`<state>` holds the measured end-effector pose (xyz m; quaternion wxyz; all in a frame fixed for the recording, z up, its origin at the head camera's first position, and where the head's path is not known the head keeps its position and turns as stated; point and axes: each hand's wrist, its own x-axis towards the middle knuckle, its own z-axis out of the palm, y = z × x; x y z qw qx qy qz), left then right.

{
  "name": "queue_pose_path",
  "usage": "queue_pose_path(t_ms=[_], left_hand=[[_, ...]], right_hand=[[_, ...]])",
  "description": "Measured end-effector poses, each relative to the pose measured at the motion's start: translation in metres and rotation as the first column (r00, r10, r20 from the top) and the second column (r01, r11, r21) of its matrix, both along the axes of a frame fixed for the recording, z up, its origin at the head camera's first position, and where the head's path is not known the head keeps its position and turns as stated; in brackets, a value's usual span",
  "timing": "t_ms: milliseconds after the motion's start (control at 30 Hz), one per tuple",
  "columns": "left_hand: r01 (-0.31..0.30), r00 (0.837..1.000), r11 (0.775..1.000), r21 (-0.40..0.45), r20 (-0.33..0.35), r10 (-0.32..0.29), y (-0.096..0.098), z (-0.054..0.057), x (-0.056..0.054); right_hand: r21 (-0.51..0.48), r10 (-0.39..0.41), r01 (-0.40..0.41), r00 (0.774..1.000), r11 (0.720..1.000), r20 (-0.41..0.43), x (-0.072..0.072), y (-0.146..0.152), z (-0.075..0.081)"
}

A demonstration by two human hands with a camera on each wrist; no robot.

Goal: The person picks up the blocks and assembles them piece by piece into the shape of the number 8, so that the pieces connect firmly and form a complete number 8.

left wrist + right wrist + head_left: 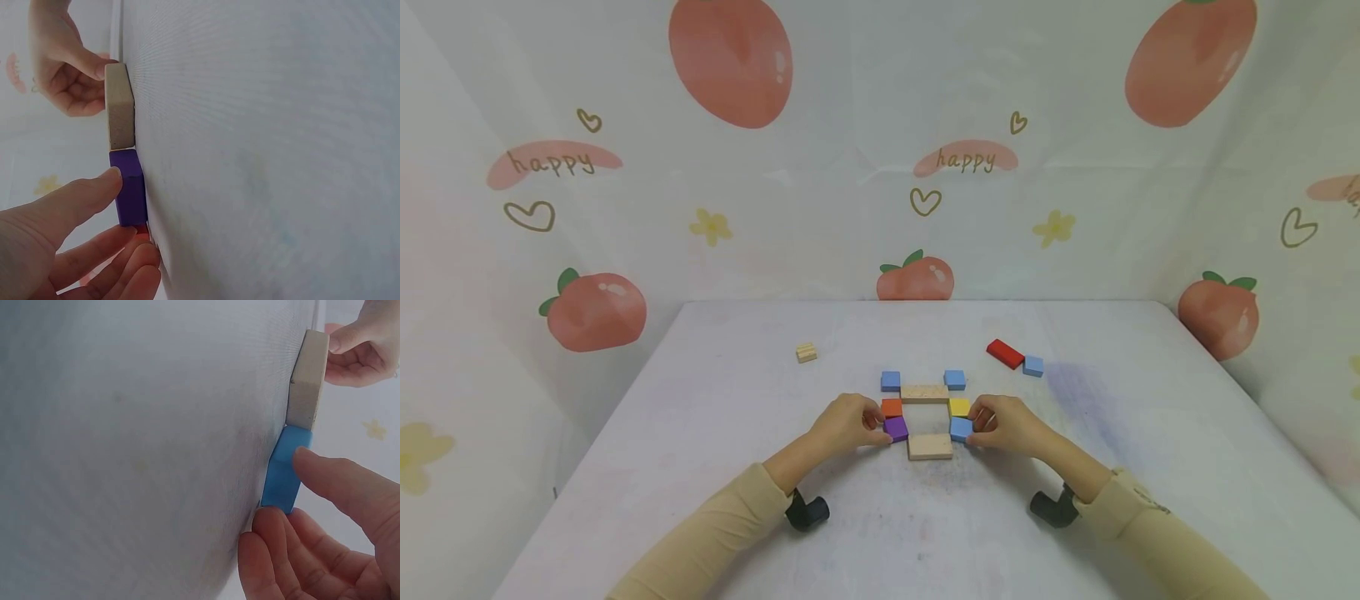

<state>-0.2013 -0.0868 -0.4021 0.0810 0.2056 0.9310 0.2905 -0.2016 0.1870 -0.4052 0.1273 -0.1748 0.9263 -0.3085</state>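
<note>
Between thumb and fingers my left hand point(848, 423) pinches a purple block point(896, 429), turned a little askew on the table. Opposite it, my right hand point(1009, 425) pinches a blue block point(961, 429). A plain wooden block point(930, 447) lies at the front between these two, its ends close to them in both wrist views. Behind the purple block sits an orange block point(891, 407); behind the blue one, a yellow block point(959, 407). Another wooden block point(924, 393) spans the back, with two blue blocks point(891, 381) just beyond its ends.
Farther back on the white table point(737, 375) lie a small stack of wooden pieces point(807, 352) at left, and a red block point(1005, 353) against a blue block point(1033, 366) at right. A printed cloth point(820, 200) hangs behind the table.
</note>
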Motion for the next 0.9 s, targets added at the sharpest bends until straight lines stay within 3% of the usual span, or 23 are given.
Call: queue_pose_path(t_ms=[233,900], left_hand=[[0.002,1.000,1.000,0.002,-0.014,-0.002,0.0000,-0.0010,-0.0008],[-0.001,0.999,0.999,0.032,0.037,-0.001,-0.0026,-0.0019,-0.0028]], right_hand=[[0.005,-0.010,0.010,1.000,1.000,0.012,0.0002,-0.0006,0.0004],[0.000,-0.014,0.014,0.999,1.000,0.029,0.0004,-0.0006,0.0016]])
